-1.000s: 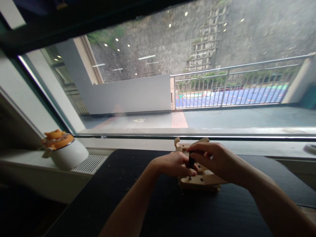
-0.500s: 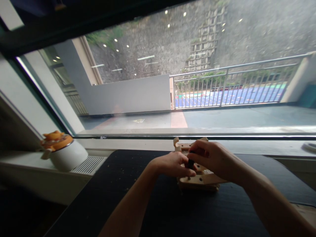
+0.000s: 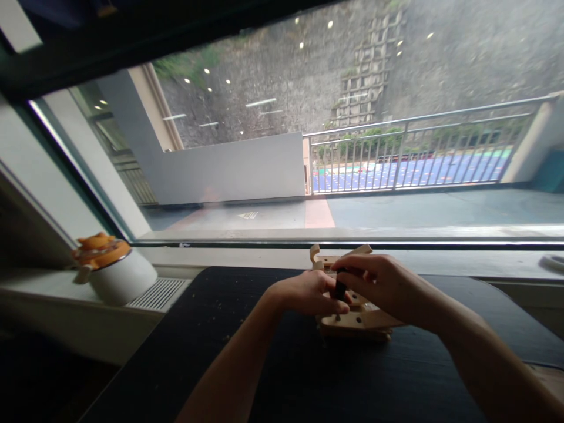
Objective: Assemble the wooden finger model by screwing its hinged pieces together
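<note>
A small assembly of pale wooden pieces (image 3: 341, 322) with round holes sits on the dark table, curved and slanted parts rising at its far end. Over it, my right hand (image 3: 388, 288) pinches the top of a short, upright black handle (image 3: 341, 286), which looks like a screwdriver's. My left hand (image 3: 304, 294) is closed around the lower part of that handle, its thumb and fingers close against the wood. The tool's tip and the middle of the assembly are hidden behind my fingers.
Small crumbs lie on the left of the dark table (image 3: 185, 346). A white pot with an orange animal-shaped lid (image 3: 121, 276) stands on the sill at left, beside a vent grille (image 3: 159, 292). A large window (image 3: 264, 176) rises behind the table.
The fingers of my right hand have shifted slightly and straightened at the top of the black handle, showing more of it. My left hand and the wooden assembly stay in place.
</note>
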Available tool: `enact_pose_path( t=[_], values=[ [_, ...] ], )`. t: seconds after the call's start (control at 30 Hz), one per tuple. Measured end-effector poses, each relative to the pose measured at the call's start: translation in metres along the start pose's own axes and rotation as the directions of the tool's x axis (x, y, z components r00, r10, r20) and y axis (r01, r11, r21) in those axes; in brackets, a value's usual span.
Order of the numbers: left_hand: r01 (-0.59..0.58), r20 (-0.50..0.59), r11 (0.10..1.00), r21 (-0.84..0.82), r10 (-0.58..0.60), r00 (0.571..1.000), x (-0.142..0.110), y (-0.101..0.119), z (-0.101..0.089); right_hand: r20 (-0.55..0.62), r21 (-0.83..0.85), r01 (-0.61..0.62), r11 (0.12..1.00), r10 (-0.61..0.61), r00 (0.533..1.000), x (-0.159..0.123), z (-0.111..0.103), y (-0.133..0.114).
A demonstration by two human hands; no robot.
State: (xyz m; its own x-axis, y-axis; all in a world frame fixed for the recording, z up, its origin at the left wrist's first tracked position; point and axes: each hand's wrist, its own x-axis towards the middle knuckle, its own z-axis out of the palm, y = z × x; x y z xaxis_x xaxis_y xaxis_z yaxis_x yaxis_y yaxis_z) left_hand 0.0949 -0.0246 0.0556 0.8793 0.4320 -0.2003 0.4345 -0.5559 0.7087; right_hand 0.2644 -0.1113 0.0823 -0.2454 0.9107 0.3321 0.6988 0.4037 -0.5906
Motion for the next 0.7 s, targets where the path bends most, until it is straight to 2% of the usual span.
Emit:
enact_pose_path(
  t=[0.17,0.47,0.6,0.7],
  values=[
    [0.033,-0.005,0.999,0.039,-0.033,0.999,-0.0012,0.0046,-0.0005,-0.028,-0.066,-0.033,0.997,0.031,0.999,0.0006,0.0,0.0005],
    [0.006,0.006,0.998,0.066,-0.006,1.0,0.0013,0.0019,-0.0003,-0.061,-0.155,-0.097,0.983,0.088,0.994,0.0018,0.0041,0.0059],
    [-0.069,0.006,0.997,0.036,0.068,0.998,0.0011,0.0007,-0.0012,-0.04,-0.128,-0.078,0.989,0.073,0.997,0.0002,0.0026,0.0048],
    [-0.075,0.01,0.997,0.015,0.075,0.997,0.0005,-0.0004,-0.0015,-0.017,-0.074,-0.038,0.997,0.036,0.999,-0.0014,0.0015,0.0021]
  ],
)
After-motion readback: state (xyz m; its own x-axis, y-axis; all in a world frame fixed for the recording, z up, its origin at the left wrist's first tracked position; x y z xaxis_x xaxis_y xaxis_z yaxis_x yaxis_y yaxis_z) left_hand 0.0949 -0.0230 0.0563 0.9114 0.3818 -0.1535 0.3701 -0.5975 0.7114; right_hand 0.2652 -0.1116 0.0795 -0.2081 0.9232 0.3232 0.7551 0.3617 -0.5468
